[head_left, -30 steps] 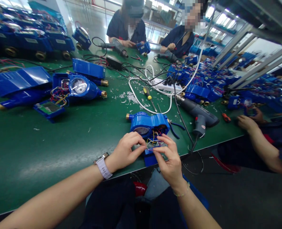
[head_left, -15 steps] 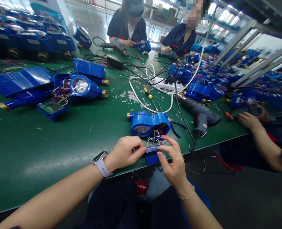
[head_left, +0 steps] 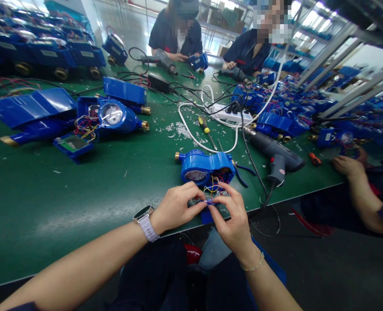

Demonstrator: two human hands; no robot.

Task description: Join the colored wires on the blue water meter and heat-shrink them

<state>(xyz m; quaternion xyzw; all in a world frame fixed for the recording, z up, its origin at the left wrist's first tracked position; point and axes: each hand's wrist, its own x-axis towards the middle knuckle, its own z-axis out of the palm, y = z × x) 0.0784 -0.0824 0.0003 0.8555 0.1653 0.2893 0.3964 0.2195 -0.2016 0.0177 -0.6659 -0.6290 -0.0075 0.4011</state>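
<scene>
Your left hand [head_left: 178,206] and right hand [head_left: 232,216] meet at the near edge of the green table [head_left: 120,190], fingertips almost together. Left: thumb and index finger closed on thin wires [head_left: 207,201]. Right: thumb and index finger pinched at the same wires, other fingers loosely spread.

The blue meter [head_left: 207,163] lies on the table just beyond your hands — dial at its left, open compartment at its right, brass end fitting [head_left: 177,156] pointing left. Yellow, white and red leads [head_left: 213,188] run from that compartment toward your fingers. A blue cover [head_left: 207,217] sits partly under your hands at the table edge; its contents are hidden.

Right of the meter, near it: pliers [head_left: 243,174] with dark blue handles. Farther right, a heat gun [head_left: 277,153] lies on its side. Beyond the meter: a yellow-and-black screwdriver [head_left: 204,125], white scraps [head_left: 180,128], and a white power strip [head_left: 232,114] with plugs in it. To the left, an opened meter [head_left: 112,115] rests with its circuit-board cover [head_left: 73,144] hanging out on wires. Two people sit across the table; another person's hands [head_left: 348,166] work at the far right.
</scene>
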